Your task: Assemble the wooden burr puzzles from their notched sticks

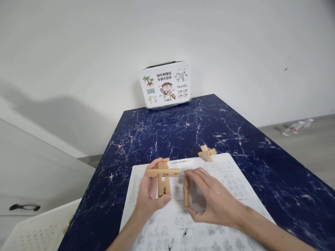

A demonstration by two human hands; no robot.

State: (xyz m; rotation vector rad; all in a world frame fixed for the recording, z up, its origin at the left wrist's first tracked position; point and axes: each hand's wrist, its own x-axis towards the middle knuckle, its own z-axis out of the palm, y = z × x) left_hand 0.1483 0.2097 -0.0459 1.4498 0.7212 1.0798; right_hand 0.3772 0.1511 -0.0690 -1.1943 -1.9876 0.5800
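My left hand (149, 191) grips a wooden puzzle assembly made of an upright notched piece (164, 188) marked 3 and a crosswise piece (167, 172) marked 2. The two pieces cross each other, and a small gap shows below the crossing. To its right, my right hand (206, 195) pinches a single wooden puzzle piece (186, 191) upright, apart from the assembly. Both hands are over a printed instruction sheet (193, 216) with rows of small diagrams. An interlocked wooden puzzle (207, 152) rests at the sheet's top edge.
The table (172, 132) has a dark blue marbled top. A white case (166, 85) with cartoon prints stands at its far edge against the wall. A white perforated basket (34, 237) is at lower left, and plastic bottles (295, 128) lie on the floor at right.
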